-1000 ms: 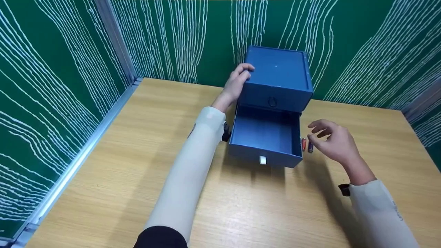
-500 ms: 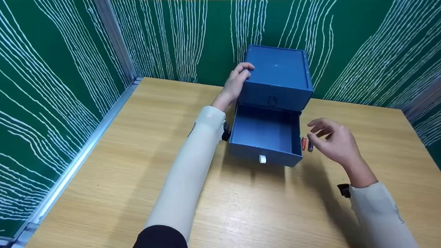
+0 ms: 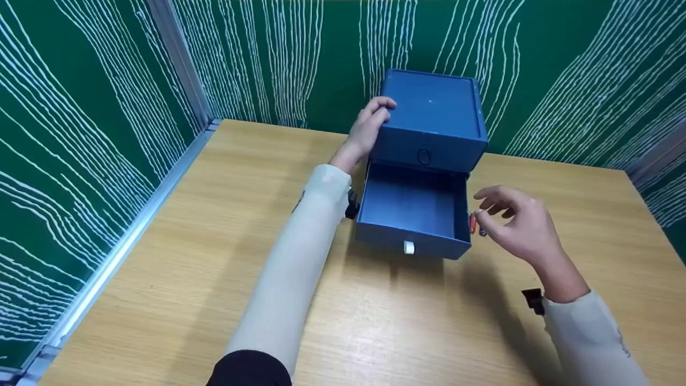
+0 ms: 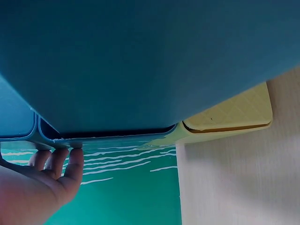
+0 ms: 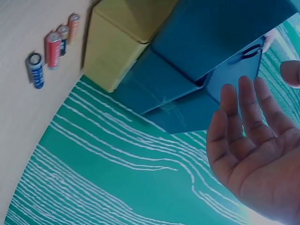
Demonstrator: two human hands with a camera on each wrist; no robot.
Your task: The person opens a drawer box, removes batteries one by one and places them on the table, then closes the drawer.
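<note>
A blue drawer unit [image 3: 431,104] stands near the back wall, its blue drawer [image 3: 378,232] pulled far out, with nothing visible inside. My left hand [image 3: 365,128] rests on the unit's upper left edge; in the left wrist view several fingertips touch its side. Beside the pulled-out drawer, my right hand [image 3: 522,222] hovers with loosely bent fingers and holds nothing. In the head view a red battery [image 3: 472,223] shows near its thumb, and a dark one is partly hidden. Several batteries appear in the right wrist view, including a blue one [image 5: 36,70] and an orange one [image 5: 73,28].
Below the blue drawer is a yellow section [image 4: 234,110] of the unit. The drawer front carries a white pull tab [image 3: 409,247]; the upper front has a dark ring [image 3: 424,156]. A green wall [image 3: 332,64] with white lines closes off the wooden table [image 3: 241,214] behind.
My right hand has shifted slightly left, its thumb now covering more of the dark battery. The left hand and the drawer unit stay put.
</note>
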